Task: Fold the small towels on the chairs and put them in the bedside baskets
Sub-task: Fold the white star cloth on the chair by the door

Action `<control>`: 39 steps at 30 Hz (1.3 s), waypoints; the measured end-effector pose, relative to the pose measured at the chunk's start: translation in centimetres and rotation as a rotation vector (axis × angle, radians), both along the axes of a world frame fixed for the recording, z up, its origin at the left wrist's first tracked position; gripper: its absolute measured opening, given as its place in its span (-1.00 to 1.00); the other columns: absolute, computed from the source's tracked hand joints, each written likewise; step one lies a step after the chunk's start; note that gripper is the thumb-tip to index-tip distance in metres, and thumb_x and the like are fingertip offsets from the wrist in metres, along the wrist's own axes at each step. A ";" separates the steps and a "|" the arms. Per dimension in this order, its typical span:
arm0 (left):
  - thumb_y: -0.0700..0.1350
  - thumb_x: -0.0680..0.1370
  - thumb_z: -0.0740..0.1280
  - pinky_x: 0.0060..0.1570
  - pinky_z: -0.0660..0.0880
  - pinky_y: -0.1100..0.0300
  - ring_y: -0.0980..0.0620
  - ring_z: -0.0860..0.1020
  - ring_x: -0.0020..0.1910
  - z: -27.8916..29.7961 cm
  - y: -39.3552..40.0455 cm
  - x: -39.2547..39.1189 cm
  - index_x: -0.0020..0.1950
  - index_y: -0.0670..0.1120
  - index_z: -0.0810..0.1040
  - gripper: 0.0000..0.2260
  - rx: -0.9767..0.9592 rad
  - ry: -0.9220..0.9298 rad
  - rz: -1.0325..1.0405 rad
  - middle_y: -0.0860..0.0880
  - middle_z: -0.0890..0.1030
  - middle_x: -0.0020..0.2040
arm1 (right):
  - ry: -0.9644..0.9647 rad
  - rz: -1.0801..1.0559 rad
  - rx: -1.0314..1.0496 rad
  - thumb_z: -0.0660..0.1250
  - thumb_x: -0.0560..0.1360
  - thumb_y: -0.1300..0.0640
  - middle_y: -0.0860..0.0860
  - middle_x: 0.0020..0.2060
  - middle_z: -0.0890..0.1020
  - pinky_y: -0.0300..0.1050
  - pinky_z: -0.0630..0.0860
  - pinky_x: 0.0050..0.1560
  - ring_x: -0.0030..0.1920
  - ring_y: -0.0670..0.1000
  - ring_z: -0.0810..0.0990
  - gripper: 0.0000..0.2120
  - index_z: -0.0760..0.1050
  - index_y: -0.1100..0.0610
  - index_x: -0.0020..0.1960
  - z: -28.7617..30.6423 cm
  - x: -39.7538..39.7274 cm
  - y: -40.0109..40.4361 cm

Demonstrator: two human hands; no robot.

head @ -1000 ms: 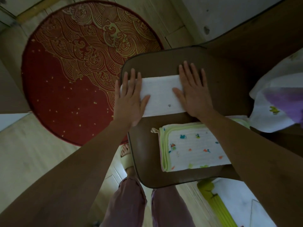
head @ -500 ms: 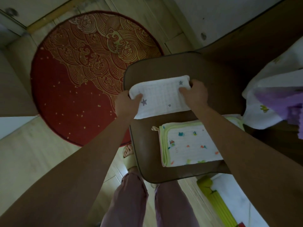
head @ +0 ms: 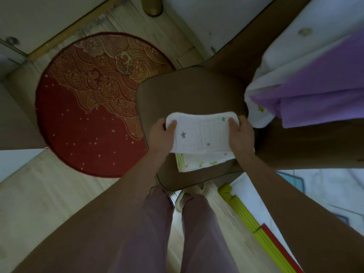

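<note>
Now both my hands, left (head: 160, 134) and right (head: 241, 134), pinch star towel (head: 199, 134) ends, keeping fold flat over chair (head: 187, 91) front edge for stacking.

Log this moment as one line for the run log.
step: folding | both hands grip star towel, left hand, right hand | over green-edged towel on chair | baskets: unseen

A folded white muslin towel printed with small grey stars (head: 201, 134) sits at the centre of the frame, lifted above a brown padded chair seat (head: 189, 95) and pinched at both short ends. Just below it, partly covered, a folded white towel with green trim and small coloured prints (head: 199, 164) lies flat on the seat's near edge.
</note>
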State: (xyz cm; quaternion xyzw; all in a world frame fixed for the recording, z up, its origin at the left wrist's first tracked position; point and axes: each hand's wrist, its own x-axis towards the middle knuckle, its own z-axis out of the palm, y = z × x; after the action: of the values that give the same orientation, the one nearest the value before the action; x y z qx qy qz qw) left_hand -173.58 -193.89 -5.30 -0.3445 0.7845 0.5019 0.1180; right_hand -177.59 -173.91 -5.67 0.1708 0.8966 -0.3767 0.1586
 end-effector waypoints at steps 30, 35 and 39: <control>0.03 0.56 0.34 0.18 0.43 -0.01 -0.12 0.43 0.22 -7.5 2.0 0.6 0.38 -0.09 0.40 -0.57 -0.348 -0.157 -0.780 -0.12 0.46 0.23 | -0.438 0.047 0.097 0.10 0.57 -0.28 0.22 0.51 -0.36 0.22 -0.13 0.50 0.52 0.29 -0.29 -0.17 -0.33 0.01 0.56 -7.5 3.3 -2.0; 0.00 0.46 0.47 -0.22 0.47 0.10 0.00 0.52 -0.15 -7.9 1.5 -0.4 0.14 -0.12 0.45 -0.63 -0.180 -0.255 -0.678 -0.02 0.54 -0.06 | -0.193 0.446 0.267 0.04 0.57 -0.32 0.18 0.53 -0.33 0.19 -0.26 0.49 0.52 0.23 -0.34 -0.21 -0.30 -0.03 0.57 -10.1 -0.2 -3.0; -0.02 0.46 0.48 -0.14 0.53 0.06 -0.07 0.58 -0.12 -8.7 2.5 -1.3 0.06 -0.18 0.55 -0.69 -0.084 -0.198 -0.538 -0.08 0.61 -0.09 | -0.093 0.726 0.344 0.05 0.58 -0.31 0.11 0.54 -0.31 0.13 -0.28 0.49 0.54 0.17 -0.32 -0.25 -0.26 -0.07 0.57 -11.0 -5.5 -1.8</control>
State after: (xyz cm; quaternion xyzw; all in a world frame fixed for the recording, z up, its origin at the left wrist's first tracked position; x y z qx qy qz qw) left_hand -174.89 -191.37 -13.95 -0.1761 0.8525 0.3834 0.3086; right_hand -183.07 -175.70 -16.67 -0.1159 0.9405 -0.1325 0.2908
